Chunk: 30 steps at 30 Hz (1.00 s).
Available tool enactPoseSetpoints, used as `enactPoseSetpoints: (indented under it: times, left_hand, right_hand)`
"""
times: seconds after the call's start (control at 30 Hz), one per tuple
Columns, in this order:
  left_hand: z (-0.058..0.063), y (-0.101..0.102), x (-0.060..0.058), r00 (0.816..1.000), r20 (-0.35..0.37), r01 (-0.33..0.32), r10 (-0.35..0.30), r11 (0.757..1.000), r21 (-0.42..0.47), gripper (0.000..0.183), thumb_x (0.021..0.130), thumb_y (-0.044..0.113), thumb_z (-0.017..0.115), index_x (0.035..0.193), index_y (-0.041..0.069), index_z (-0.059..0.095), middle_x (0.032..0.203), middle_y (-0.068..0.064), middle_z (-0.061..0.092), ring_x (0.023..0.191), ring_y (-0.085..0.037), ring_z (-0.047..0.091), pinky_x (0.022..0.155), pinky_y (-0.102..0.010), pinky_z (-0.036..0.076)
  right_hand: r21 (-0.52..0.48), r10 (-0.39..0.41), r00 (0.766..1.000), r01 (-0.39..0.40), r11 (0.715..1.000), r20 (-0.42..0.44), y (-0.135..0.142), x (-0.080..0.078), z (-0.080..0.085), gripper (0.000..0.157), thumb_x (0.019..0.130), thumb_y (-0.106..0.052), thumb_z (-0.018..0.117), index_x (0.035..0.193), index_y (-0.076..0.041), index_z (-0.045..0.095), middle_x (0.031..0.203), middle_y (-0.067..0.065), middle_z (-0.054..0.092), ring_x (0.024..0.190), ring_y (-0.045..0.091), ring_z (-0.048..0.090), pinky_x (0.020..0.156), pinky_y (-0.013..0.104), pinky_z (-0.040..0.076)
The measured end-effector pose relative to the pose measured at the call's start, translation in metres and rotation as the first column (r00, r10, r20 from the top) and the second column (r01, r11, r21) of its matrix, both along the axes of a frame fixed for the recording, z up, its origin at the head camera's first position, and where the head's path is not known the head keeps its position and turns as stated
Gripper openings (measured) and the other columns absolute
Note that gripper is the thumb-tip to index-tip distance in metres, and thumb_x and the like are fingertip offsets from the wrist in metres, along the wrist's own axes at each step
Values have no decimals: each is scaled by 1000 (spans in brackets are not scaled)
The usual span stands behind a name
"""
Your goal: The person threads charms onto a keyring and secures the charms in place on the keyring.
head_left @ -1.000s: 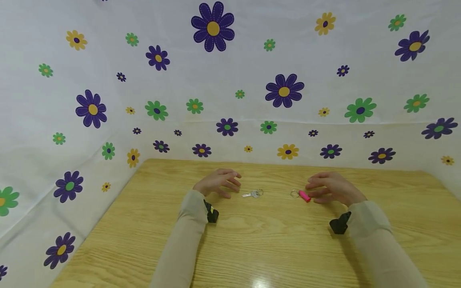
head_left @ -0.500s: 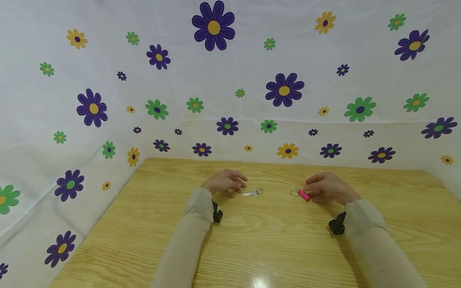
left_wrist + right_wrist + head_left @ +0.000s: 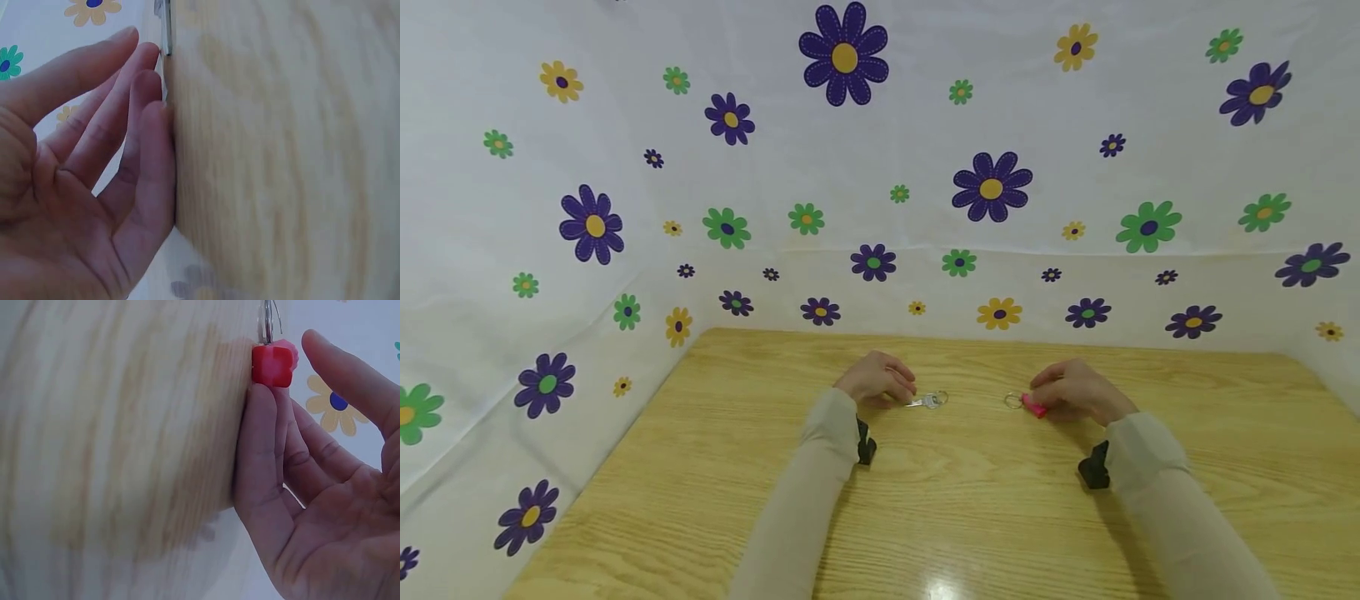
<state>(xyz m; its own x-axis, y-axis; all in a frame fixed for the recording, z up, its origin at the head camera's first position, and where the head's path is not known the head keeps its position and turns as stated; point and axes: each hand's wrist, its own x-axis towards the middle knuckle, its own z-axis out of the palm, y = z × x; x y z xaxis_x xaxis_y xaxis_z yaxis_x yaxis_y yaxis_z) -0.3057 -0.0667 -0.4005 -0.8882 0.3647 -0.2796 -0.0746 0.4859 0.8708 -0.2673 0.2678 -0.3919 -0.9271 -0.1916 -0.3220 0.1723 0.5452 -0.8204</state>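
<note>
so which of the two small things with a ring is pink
The fob at the right hand: it is pink, while the other ringed piece, the key by the left hand, is silver.

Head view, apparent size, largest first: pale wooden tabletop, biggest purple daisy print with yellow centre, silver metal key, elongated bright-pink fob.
1. Pale wooden tabletop
2. Purple daisy print
3. Silver metal key and bright-pink fob: too close to rank, both small and the fob partly covered.
</note>
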Motion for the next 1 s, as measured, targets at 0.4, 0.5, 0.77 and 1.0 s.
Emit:
enactPoseSetpoints:
  times: [0.4, 0.5, 0.77, 1.0]
  left_hand:
    - [-1, 10, 0, 997, -32, -73, 71, 994, -83, 29, 82, 0, 83, 109, 1, 72, 95, -5, 74, 82, -14, 66, 69, -28, 54]
    - [-1, 12, 2, 996, -43, -88, 84, 991, -103, 29, 81, 0, 85, 107, 1, 72, 93, -4, 74, 82, -15, 66, 70, -28, 54]
    - [1, 14, 8, 990, -92, -115, 103, 984, -137, 28, 79, 2, 86, 103, 4, 72, 90, -2, 73, 87, -17, 65, 74, -31, 54]
    - [2, 17, 10, 984, -145, -132, 103, 970, -204, 26, 79, 4, 87, 101, 6, 74, 86, 1, 74, 84, -16, 64, 71, -29, 51]
  right_hand:
    - [-11, 2, 1000, -3, 1000, -28, -4, 1, 1, 49, 88, -9, 76, 124, 18, 56, 109, 19, 65, 83, 16, 62, 76, 30, 57]
    - [10, 2, 1000, -1, 1000, -28, -5, 0, 1, 47, 88, -9, 76, 122, 17, 57, 107, 18, 65, 82, 15, 62, 75, 29, 57]
    - [44, 7, 999, -5, 999, -49, -8, 2, 3, 45, 87, -8, 76, 119, 17, 57, 101, 15, 65, 79, 15, 60, 71, 29, 56]
    - [43, -13, 999, 14, 999, -31, -10, 1, 2, 43, 87, -7, 77, 118, 16, 59, 95, 11, 67, 76, 15, 60, 69, 29, 56]
